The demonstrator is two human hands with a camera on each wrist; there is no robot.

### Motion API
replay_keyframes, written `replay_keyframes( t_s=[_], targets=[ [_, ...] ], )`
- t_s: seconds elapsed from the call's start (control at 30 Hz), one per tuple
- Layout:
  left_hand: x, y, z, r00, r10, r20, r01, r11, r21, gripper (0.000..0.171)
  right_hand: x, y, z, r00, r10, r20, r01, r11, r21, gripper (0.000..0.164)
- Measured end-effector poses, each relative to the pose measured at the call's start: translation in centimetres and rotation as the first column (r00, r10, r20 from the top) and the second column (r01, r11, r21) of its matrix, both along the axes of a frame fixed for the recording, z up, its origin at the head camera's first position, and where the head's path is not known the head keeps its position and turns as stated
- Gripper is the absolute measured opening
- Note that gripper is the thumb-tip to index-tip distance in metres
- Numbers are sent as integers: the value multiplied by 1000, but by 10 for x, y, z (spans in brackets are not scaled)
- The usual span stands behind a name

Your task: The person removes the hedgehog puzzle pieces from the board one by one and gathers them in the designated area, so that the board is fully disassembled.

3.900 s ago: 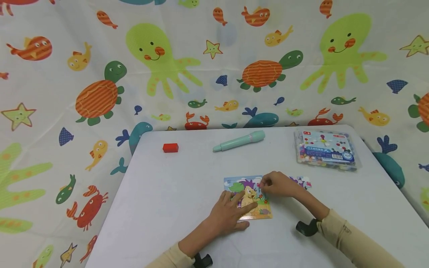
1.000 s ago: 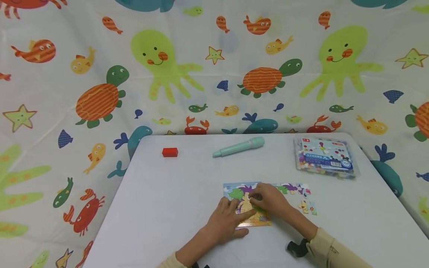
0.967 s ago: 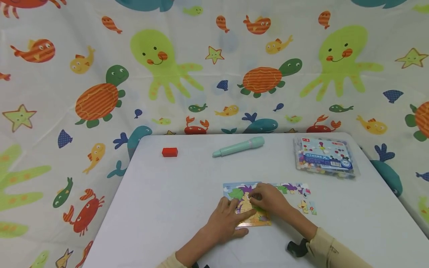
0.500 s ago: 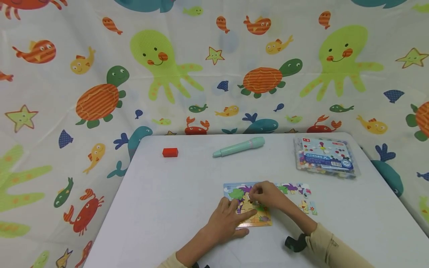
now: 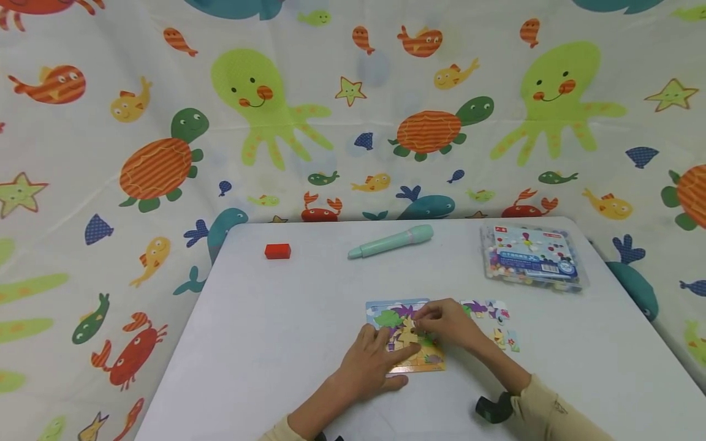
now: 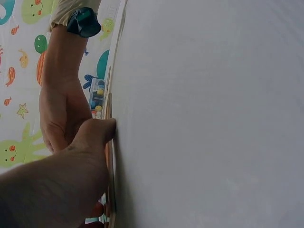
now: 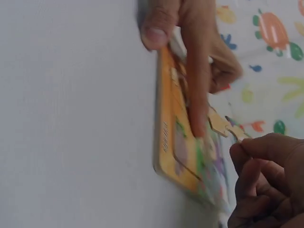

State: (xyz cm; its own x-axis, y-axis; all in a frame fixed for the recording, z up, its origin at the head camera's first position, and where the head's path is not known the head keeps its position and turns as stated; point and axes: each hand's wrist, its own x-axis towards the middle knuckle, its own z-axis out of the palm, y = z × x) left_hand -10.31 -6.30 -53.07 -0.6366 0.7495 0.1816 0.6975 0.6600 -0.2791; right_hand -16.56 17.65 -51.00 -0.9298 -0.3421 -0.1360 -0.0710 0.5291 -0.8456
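A jigsaw puzzle board (image 5: 432, 365) with a cartoon animal picture lies flat on the white table. My left hand (image 5: 371, 362) rests on its lower left part, fingers spread, with the thumb at the near edge. Over the board's right half, my right hand (image 5: 449, 324) pinches a yellow puzzle piece (image 7: 218, 122) between thumb and fingertips. In the right wrist view that piece is tilted up from the board, close to the left index finger. Just right of the board lie several loose puzzle pieces (image 5: 478, 309), purple and white, with yellow and green pieces (image 5: 506, 339) nearer.
A clear box of coloured beads (image 5: 534, 257) stands at the back right. A mint-green pen-shaped stick (image 5: 390, 242) and a red block (image 5: 277, 251) lie along the back of the table (image 5: 265, 343). Behind hangs a sea-animal cloth (image 5: 331, 67).
From the board's upper right edge, my right hand has moved inward and nearer, then slightly back right; the yellow piece now shows at its fingertips. My left hand stays on the board.
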Motion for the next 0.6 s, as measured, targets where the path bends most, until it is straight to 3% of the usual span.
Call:
replay_keyframes(
  t_s=[0.1, 0.3, 0.43, 0.6],
  targets=[
    [0, 1, -1, 1000, -3, -4, 3, 1000, 11, 62, 3, 26, 10, 998, -47, 36, 47, 999, -13, 16],
    [0, 1, -1, 1000, -8, 17, 7, 1000, 24, 60, 9, 96, 27, 990, -93, 102, 88, 994, 57, 22],
    [0, 0, 1, 1000, 0, 24, 0, 1000, 6, 61, 10, 127, 25, 985, -74, 156, 63, 996, 70, 21],
    [0, 0, 2, 999, 6, 35, -6, 1000, 2, 61, 7, 138, 15, 985, -25, 172, 18, 999, 45, 21]
  ],
)
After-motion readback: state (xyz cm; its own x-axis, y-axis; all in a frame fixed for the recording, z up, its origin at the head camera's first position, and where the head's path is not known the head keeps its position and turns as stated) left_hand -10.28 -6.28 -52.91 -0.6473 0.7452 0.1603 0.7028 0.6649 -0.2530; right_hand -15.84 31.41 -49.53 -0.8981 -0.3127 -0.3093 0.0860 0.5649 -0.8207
